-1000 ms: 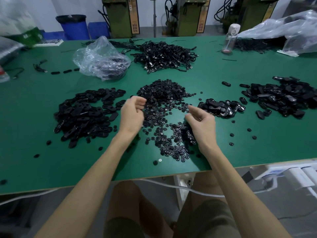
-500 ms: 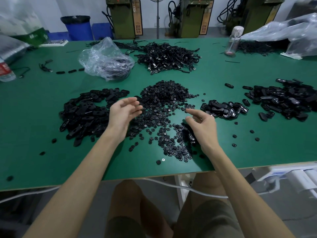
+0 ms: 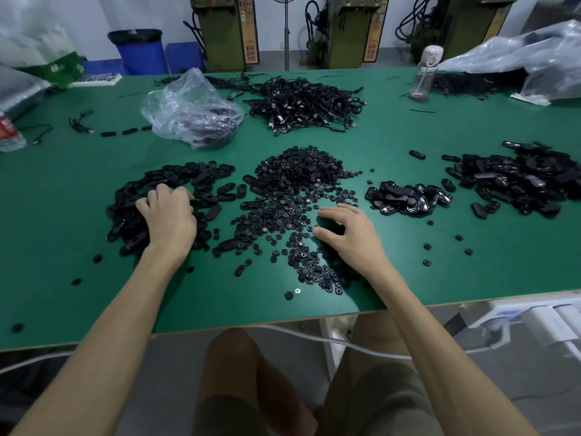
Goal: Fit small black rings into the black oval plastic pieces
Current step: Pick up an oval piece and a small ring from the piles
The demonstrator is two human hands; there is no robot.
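Left hand curls into oval pieces, grip unclear; right hand, fingers apart, has rings at eleven o'clock.

The single camera sat on my head and faced forward and down over the green table. Its wide lens bowed the table's near edge. It was close enough that my forearms ran in from the bottom corners, and my left hand and right hand lay near the middle of the frame. My knees showed below the near edge. The far edge crossed high in the view, with the olive machines beyond it along the top.
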